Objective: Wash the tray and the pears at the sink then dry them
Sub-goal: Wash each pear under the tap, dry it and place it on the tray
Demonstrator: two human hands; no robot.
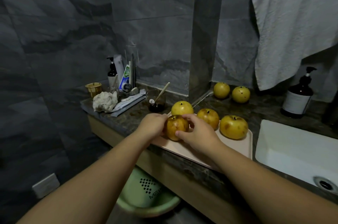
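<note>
Nearest, below the counter edge, a pale green plastic basin (pixel 146 192) with perforated holes sits on the floor. Above it, a flat pale pink rectangular tray (pixel 236 147) lies on the dark marbled stone countertop (pixel 128 119), its right edge just beside the white ceramic sink (pixel 292 148) at the near right. On the tray's left part, both hands hold a yellow-brown bruised pear (pixel 176 127): the left hand (pixel 152 125) has its fingers curled against the pear's left side, and the right hand (pixel 198 132) grips it from the right, thumb on the near face and fingers over the top. Three further yellow pears stand on the tray: a spotted one (pixel 233 126) at the right, a browner one (pixel 208 117) in the middle, and a cleaner yellow one (pixel 182 108) at the far left. Farther back on the countertop, two more yellow pears (pixel 231 92) sit side by side near the wall. At the far left stand toiletries, including a crumpled white cloth (pixel 104 103) and a gold cup (pixel 93 89). At the far right stands a dark amber pump bottle (pixel 298 98), beneath a hanging white towel (pixel 292 22).
</note>
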